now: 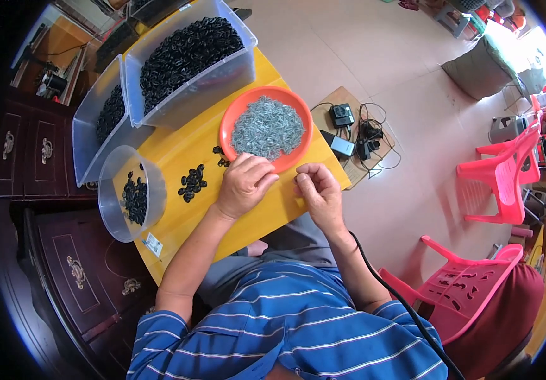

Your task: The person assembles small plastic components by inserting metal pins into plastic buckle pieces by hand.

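Observation:
My left hand point(245, 185) is at the near rim of an orange bowl point(227, 130), its fingers curled toward the thumb. Whatever it holds, if anything, is hidden. The bowl is filled with small clear, greyish pieces point(268, 128). Just right of it, my right hand point(321, 195) is closed in a pinch above the table's right edge. A tiny dark bit shows at its fingertips, too small to name. Left of my left hand, a loose pile of small black oval pieces point(192, 183) lies on the yellow table point(187, 237). A few more black pieces point(222, 162) lie beside the bowl.
Two clear plastic bins point(190, 95) of black pieces stand at the back left. A round clear tub point(109, 206) holds more. Chargers and cables point(344, 115) sit on a board past the table. Pink chairs point(463, 288) stand right; dark drawers point(73, 266) left.

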Motion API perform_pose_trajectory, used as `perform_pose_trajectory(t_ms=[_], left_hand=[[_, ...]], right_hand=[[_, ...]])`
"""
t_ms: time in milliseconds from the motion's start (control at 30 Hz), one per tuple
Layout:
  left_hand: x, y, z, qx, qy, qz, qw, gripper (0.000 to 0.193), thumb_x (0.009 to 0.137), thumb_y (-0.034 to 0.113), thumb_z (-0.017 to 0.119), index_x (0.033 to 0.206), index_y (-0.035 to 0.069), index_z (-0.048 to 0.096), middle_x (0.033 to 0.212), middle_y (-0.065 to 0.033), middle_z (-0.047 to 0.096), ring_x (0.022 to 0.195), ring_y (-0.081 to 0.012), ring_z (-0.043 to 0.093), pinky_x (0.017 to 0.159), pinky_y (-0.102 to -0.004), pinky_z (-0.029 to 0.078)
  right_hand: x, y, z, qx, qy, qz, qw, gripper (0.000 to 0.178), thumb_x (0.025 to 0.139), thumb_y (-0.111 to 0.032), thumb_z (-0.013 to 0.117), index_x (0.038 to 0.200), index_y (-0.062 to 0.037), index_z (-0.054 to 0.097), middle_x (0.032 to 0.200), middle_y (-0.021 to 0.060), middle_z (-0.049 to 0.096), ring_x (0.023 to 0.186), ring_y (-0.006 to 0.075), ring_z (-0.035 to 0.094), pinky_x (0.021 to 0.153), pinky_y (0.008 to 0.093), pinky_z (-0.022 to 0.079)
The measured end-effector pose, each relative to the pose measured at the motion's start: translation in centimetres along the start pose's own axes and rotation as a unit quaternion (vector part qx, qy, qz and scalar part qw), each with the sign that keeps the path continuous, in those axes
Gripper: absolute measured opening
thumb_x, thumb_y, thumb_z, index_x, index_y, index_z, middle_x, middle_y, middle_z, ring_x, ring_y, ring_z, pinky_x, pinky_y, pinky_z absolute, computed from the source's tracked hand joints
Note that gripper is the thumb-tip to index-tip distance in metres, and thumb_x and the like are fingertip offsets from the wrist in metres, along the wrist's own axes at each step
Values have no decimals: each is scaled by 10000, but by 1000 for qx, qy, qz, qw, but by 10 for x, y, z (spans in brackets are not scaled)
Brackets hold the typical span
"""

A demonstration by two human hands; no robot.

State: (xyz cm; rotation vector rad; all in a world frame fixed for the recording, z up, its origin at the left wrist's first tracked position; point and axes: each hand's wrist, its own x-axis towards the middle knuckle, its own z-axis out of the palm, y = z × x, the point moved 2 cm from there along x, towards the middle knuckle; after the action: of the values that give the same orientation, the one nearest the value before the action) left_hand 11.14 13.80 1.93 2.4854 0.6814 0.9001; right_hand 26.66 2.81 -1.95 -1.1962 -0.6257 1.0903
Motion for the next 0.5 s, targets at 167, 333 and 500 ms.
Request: perform_pose_trajectory(t_ms=[167,333,500], left_hand=[[2,1,0,-26,-2,-11,1000,167,771,61,797,885,62,674,877,-79,677,838,-287,634,761,-392,520],[3,8,5,16,17,-10,1000,147,779,48,785,858,63,662,867,-78,673,832,-292,632,769,-399,506],[6,11,4,7,-6,-17,1000,136,788,37,772,852,60,655,880,-82,665,842,-295,628,768,-404,502]], right_hand=[[-2,1,-3,-9,6,-20,1000,140,1007,-81,595,1116,6,612,951,23,657,859,79,638,749,235,542],[-4,6,-3,-1,19,-17,1000,144,1005,-99,604,1107,1,625,910,20,665,817,79,634,724,238,528],[-5,6,2,-27,-8,-10,1000,128,1014,-97,601,1107,-14,628,930,10,658,816,71,626,737,229,528]])
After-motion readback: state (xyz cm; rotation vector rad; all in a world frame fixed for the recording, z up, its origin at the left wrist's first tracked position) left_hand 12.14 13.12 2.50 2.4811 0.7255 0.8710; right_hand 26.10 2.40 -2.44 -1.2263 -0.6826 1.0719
